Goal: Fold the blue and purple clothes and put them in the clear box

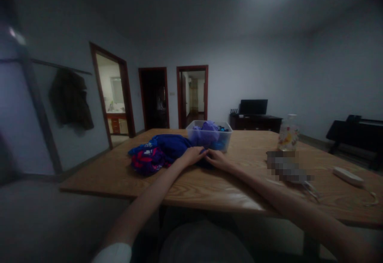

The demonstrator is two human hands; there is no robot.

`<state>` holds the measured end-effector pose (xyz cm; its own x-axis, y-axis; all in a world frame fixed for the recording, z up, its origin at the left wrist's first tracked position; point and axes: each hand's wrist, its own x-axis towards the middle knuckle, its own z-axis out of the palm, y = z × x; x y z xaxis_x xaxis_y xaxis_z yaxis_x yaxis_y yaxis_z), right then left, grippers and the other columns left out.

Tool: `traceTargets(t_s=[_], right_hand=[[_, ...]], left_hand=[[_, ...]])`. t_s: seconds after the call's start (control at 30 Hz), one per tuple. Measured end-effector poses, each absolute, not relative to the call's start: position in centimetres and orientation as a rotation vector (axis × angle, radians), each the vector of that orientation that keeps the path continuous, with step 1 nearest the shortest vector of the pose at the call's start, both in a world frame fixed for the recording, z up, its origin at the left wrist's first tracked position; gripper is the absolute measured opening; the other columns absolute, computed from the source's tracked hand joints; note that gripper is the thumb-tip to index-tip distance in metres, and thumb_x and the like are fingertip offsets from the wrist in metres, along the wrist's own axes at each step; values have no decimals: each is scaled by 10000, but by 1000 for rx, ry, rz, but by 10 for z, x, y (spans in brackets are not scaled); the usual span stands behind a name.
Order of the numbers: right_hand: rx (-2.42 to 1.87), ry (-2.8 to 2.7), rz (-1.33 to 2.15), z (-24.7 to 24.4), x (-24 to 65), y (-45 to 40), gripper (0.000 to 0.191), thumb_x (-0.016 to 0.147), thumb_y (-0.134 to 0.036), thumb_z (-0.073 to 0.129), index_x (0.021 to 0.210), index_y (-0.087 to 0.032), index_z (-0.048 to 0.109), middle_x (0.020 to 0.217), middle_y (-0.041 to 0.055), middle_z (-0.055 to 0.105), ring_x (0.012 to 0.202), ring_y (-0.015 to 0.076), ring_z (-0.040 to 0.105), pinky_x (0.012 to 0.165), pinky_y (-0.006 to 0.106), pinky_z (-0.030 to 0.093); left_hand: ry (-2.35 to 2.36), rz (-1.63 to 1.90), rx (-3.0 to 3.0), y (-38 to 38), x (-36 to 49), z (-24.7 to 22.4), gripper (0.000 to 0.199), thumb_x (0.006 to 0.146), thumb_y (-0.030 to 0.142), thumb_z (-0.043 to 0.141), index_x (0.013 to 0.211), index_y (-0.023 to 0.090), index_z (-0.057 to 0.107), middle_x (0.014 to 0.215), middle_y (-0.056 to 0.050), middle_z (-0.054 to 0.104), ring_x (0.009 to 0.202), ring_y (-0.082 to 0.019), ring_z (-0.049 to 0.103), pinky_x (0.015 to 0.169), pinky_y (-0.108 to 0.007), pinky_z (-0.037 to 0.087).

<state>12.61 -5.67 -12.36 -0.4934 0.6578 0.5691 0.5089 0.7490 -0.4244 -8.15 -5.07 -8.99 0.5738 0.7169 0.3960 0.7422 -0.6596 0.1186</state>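
Observation:
Both hands meet over a dark blue cloth (207, 163) lying near the middle of the table. My left hand (193, 156) has its fingers closed on the cloth's upper part. My right hand (218, 160) pinches the same cloth from the right, its fingertips almost touching the left ones. Just left of them lies a bunched blue garment (173, 145), with a red and purple patterned cloth (146, 161) crumpled at its side. Behind the hands stands a clear plastic bin (226, 137) with a lilac cloth (206, 131) and darker items inside. Fingers partly hide the held cloth.
On the right of the wooden table (194, 189) stand a patterned clear bottle (289, 135), a blurred-out grey object (287, 168) and a white power strip (348, 176) with a cord. A monitor (253, 106) sits on a dark cabinet beyond. A coat (72, 97) hangs at left.

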Motion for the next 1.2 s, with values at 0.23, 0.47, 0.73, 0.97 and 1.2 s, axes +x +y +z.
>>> traceTargets(t_s=[0.23,0.47,0.73,0.97,1.2], right_hand=[[-894,-2201,243,-125,125,-55,245,969,-361,551,1046,-166,679,1001,99,738,849,226,685,790,325,530],[-882,-2200,243,-126,126,-53,260,961,-364,545,1046,-160,683,998,103,734,853,233,684,803,333,526],[-1032,-2124,178,-122,125,-53,171,898,-300,593,920,-161,690,902,90,740,780,216,661,738,293,505],[-1042,-2097,190,-120,125,-56,179,903,-312,598,941,-176,707,875,84,743,808,235,672,737,292,500],[-1000,-2139,195,-123,126,-53,249,950,-367,558,989,-176,712,967,100,751,818,238,685,771,319,512]], left_hand=[[-1269,-645,-2748,-51,-81,-89,547,1043,614,293,1106,200,645,1112,-96,723,1043,-252,697,840,-303,507],[-1276,-645,-2764,-51,-82,-89,586,1033,647,268,1112,202,641,1099,-87,723,1019,-243,700,829,-300,507],[-1256,-626,-2761,-50,-82,-90,603,1025,665,266,1117,202,641,1104,-91,724,1021,-256,703,820,-311,509],[-1244,-631,-2757,-52,-82,-89,578,1031,644,280,1135,202,638,1124,-95,721,1034,-263,699,828,-318,512],[-1284,-611,-2737,-51,-80,-89,553,1059,578,242,1116,212,653,1126,-88,725,1040,-246,698,854,-314,512]])
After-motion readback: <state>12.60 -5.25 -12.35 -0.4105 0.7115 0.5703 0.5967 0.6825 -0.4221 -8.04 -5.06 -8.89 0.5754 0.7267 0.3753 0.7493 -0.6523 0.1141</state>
